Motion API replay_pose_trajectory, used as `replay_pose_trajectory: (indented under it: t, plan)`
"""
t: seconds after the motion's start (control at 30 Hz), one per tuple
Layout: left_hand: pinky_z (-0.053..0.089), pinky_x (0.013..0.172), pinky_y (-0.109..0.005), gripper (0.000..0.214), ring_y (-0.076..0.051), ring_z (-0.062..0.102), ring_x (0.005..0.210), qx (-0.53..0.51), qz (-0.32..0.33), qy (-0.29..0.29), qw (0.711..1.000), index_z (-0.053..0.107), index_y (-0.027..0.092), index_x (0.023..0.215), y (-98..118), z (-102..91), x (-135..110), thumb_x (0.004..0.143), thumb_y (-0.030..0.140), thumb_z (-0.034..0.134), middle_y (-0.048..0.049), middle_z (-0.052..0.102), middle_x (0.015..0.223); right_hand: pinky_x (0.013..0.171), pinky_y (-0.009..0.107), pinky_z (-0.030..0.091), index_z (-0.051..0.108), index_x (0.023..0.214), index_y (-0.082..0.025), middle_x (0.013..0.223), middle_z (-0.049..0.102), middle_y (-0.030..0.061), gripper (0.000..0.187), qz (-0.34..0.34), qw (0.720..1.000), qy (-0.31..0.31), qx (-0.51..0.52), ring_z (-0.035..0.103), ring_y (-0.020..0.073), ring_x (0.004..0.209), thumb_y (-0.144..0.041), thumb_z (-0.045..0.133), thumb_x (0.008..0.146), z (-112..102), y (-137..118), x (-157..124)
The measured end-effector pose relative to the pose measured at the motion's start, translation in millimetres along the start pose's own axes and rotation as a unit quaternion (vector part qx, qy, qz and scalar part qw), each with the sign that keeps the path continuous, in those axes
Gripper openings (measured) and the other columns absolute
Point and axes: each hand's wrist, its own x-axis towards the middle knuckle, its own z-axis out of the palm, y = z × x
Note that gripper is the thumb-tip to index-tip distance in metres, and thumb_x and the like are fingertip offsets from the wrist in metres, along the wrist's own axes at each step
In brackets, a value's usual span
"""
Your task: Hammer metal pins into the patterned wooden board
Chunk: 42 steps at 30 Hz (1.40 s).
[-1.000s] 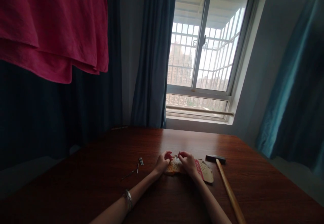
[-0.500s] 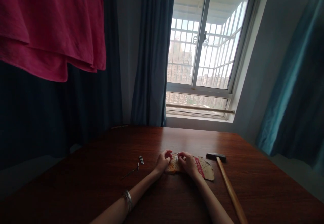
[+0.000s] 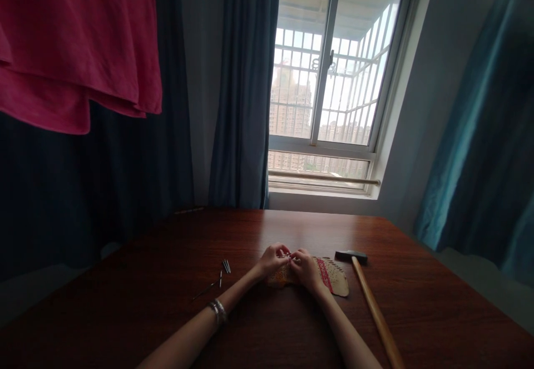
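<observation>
A flat tan insole-shaped piece, full of small holes, lies on the table with a pink-red band across it and an orange part at its left end. Over its left half my two hands meet, fingertips almost touching. My left hand is closed in a pinch at the far edge of the piece; what it holds is too small to make out. My right hand pinches a thin dark rod, mostly hidden by fingers, and covers the middle of the piece.
A hammer with a wooden handle lies right of my right arm on the brown table. Several short metal rods and a longer thin tool lie on the left. A window stands behind.
My left hand has moved right to meet the right hand's fingertips. The thin rod that stood upright in my right hand is now mostly hidden. The view has shifted slightly.
</observation>
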Motion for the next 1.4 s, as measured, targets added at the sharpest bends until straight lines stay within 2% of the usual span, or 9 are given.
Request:
replay_pose_trajectory:
  t: [0.43,0.6,0.7,0.87,0.97,1.07,1.17,1.27,1.4]
  plan:
    - [0.037,0.055,-0.02,0.028,-0.011,0.05,0.061,0.029,0.009,0.015,0.999,0.066,0.014,0.077,-6.4,4.5,1.2,0.069,0.04,0.06,-0.0007,0.059,0.066,0.076,0.023,0.041,0.065,0.075,-0.022,0.085,0.06,0.0025,0.013,0.006,1.0,-0.003,-0.002,0.056,0.015,0.086,-0.019,0.052,0.075,-3.6,-10.0,-2.2]
    - [0.037,0.055,-0.02,0.022,-0.011,0.05,0.061,0.036,0.005,0.02,0.999,0.065,0.014,0.076,-6.2,4.4,0.3,0.07,0.033,0.059,-0.0007,0.059,0.067,0.073,0.023,0.043,0.066,0.083,-0.022,0.085,0.063,0.0019,0.018,0.023,1.0,-0.015,-0.016,0.059,0.0144,0.082,-0.019,0.05,0.074,-9.0,-16.6,-1.2]
    - [0.036,0.055,-0.019,0.018,-0.01,0.049,0.06,0.04,0.002,0.027,0.999,0.065,0.013,0.075,-3.8,4.8,-1.0,0.069,0.029,0.058,-0.0009,0.059,0.068,0.074,0.022,0.043,0.065,0.092,-0.022,0.088,0.064,0.0022,0.024,0.043,0.998,-0.013,-0.04,0.059,0.0148,0.084,-0.022,0.05,0.074,-25.7,-20.6,-1.0]
    - [0.037,0.056,-0.02,0.019,-0.011,0.05,0.062,0.045,-0.015,0.024,0.999,0.065,0.013,0.075,2.0,3.6,-4.1,0.069,0.028,0.056,-0.0018,0.061,0.07,0.088,0.033,0.037,0.062,0.103,-0.018,0.099,0.061,0.0102,0.033,0.111,0.986,0.036,-0.122,0.054,0.0235,0.098,-0.029,0.045,0.076,-76.4,-19.2,-24.6]
    - [0.037,0.057,-0.02,0.019,-0.012,0.051,0.064,0.045,-0.018,0.023,0.999,0.065,0.013,0.075,2.7,2.7,-5.0,0.069,0.028,0.056,-0.002,0.06,0.07,0.089,0.042,0.035,0.06,0.106,-0.01,0.106,0.056,0.0188,0.039,0.169,0.964,0.074,-0.19,0.051,0.031,0.1,-0.03,0.045,0.076,-104.5,-11.5,-62.0]
    - [0.038,0.057,-0.021,0.019,-0.012,0.051,0.064,0.051,-0.021,0.023,0.998,0.066,0.013,0.075,2.2,2.5,-5.0,0.069,0.028,0.055,-0.0018,0.06,0.07,0.081,0.04,0.039,0.053,0.118,-0.011,0.107,0.053,0.0197,0.044,0.258,0.879,0.103,-0.386,0.055,0.0321,0.095,-0.03,0.043,0.08,-121.5,-4.2,-108.8]
    - [0.038,0.058,-0.021,0.019,-0.012,0.051,0.064,0.055,-0.021,0.023,0.998,0.066,0.013,0.074,1.8,3.0,-4.3,0.069,0.028,0.055,-0.0018,0.06,0.069,0.073,0.039,0.042,0.05,0.122,-0.008,0.108,0.052,0.0235,0.046,0.277,0.812,0.106,-0.502,0.06,0.0314,0.083,-0.031,0.04,0.083,-127.8,-4.8,-147.3]
    - [0.037,0.056,-0.021,0.019,-0.011,0.05,0.061,0.058,-0.017,0.024,0.998,0.065,0.013,0.073,1.6,3.7,-3.3,0.069,0.028,0.055,-0.002,0.06,0.069,0.066,0.038,0.044,0.051,0.119,-0.002,0.098,0.056,0.024,0.051,0.269,0.783,0.107,-0.551,0.061,0.03,0.074,-0.036,0.042,0.083,-128.0,-12.7,-164.8]
    - [0.037,0.057,-0.021,0.018,-0.011,0.05,0.061,0.062,-0.018,0.023,0.998,0.065,0.013,0.073,1.0,4.5,-2.9,0.069,0.028,0.055,-0.0017,0.061,0.069,0.056,0.034,0.044,0.053,0.116,-0.002,0.081,0.059,0.018,0.054,0.255,0.772,0.102,-0.572,0.061,0.0279,0.066,-0.043,0.041,0.083,-126.0,-19.2,-163.8]
